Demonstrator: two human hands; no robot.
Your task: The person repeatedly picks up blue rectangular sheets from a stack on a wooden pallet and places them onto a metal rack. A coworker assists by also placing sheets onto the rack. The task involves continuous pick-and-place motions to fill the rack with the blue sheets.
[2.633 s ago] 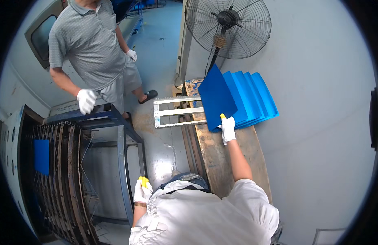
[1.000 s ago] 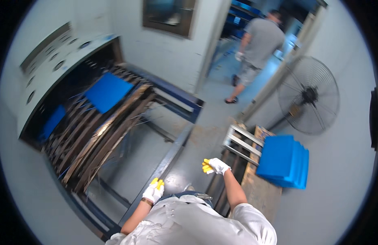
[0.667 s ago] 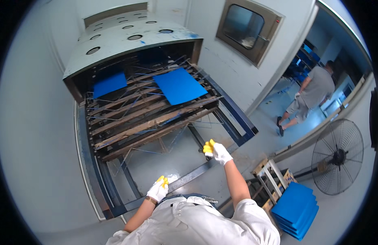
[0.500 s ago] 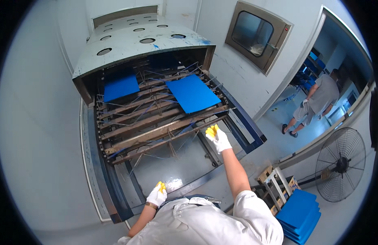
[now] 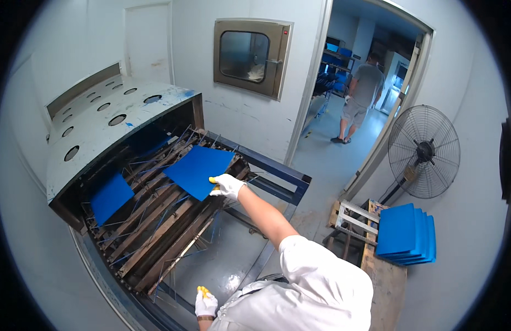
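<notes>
My right hand (image 5: 226, 186), in a white glove with yellow fingertips, is at the near right edge of a flat blue sheet (image 5: 198, 169). Thumb and fingers are apart there, overlapping the edge in view; no firm grip shows. The sheet lies on the wire supports of a slatted conveyor rack (image 5: 156, 212). Low in the picture, my left hand (image 5: 206, 305), gloved alike, is held close to my body with its fingers curled together. Nothing shows in it. Another blue sheet (image 5: 111, 199) lies farther left on the rack, by the mouth of a pale hood.
The pale hood (image 5: 112, 118) with round holes covers the conveyor's far end. Stacked blue sheets (image 5: 399, 231) rest on a wooden pallet (image 5: 385, 281) at right, beside a large fan (image 5: 425, 150). Beyond the doorway, a person (image 5: 364, 91) in grey stands facing away.
The view has swung right. My right hand has moved from open space near the rack to the blue sheet's edge. My left hand stays low by my body.
</notes>
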